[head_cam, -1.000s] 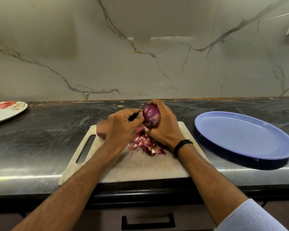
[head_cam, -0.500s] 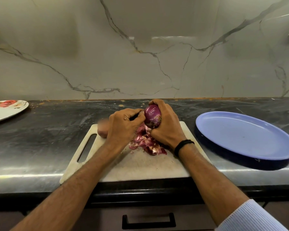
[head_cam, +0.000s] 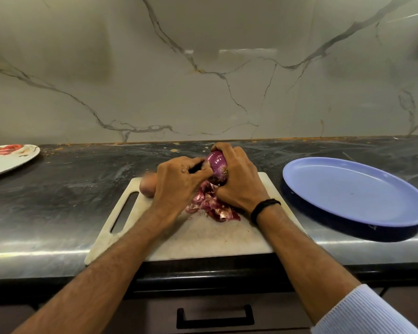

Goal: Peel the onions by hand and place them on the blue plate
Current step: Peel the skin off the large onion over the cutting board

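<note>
Peeling in progress: red onion (head_cam: 217, 165), centre frame.
Enclosed by right grip (head_cam: 237, 182); left grip (head_cam: 179, 182) pinches its side; peels (head_cam: 210, 206) on cutting board (head_cam: 203, 239); blue plate (head_cam: 352, 191) at right.

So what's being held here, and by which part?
The right hand grips a red onion around its right side and top; the left hand pinches at its left side.

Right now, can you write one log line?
step: peeling; right hand: holds onion; left hand: pinches its skin; plate: no onion; peels: on board
</note>
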Available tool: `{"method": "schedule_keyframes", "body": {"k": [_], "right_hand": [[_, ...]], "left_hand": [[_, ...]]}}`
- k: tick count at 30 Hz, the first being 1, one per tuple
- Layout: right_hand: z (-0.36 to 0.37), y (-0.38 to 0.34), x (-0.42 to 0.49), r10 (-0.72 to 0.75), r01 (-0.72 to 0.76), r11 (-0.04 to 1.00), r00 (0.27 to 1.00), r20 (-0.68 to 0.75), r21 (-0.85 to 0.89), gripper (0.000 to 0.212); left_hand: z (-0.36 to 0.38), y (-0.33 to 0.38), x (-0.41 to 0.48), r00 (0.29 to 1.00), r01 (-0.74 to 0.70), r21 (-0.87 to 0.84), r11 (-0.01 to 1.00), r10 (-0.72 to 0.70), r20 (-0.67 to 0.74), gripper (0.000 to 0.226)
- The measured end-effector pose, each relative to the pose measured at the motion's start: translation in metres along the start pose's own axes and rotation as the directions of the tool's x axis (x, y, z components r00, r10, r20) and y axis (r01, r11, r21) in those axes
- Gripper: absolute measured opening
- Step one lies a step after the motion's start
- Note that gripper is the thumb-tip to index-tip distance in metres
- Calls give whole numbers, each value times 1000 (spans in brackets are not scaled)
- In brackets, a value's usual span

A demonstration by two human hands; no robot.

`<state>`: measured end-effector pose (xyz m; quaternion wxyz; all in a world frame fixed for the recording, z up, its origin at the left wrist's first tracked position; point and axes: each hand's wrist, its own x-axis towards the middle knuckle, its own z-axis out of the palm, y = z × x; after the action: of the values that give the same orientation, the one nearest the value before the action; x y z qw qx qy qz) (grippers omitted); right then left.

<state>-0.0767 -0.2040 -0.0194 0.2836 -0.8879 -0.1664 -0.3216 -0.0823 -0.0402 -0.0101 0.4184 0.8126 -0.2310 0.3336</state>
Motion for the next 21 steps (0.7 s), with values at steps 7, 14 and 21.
{"method": "schedule_keyframes", "body": {"k": [7, 14, 21], "right_hand": [[2, 0, 3, 25, -6, 988, 993, -119, 157, 76], [1, -2, 5, 27, 6, 968, 992, -127, 252, 87], [0, -3, 4, 66, -54, 974, 997, -50, 218, 98]], "left_hand": [[3, -4, 3, 999, -6, -113, 994, 2, -37, 23], [4, -3, 7, 991, 119, -335, 935, -132, -15, 21], [2, -4, 7, 997, 72, -320, 945, -82, -17, 29]]}}
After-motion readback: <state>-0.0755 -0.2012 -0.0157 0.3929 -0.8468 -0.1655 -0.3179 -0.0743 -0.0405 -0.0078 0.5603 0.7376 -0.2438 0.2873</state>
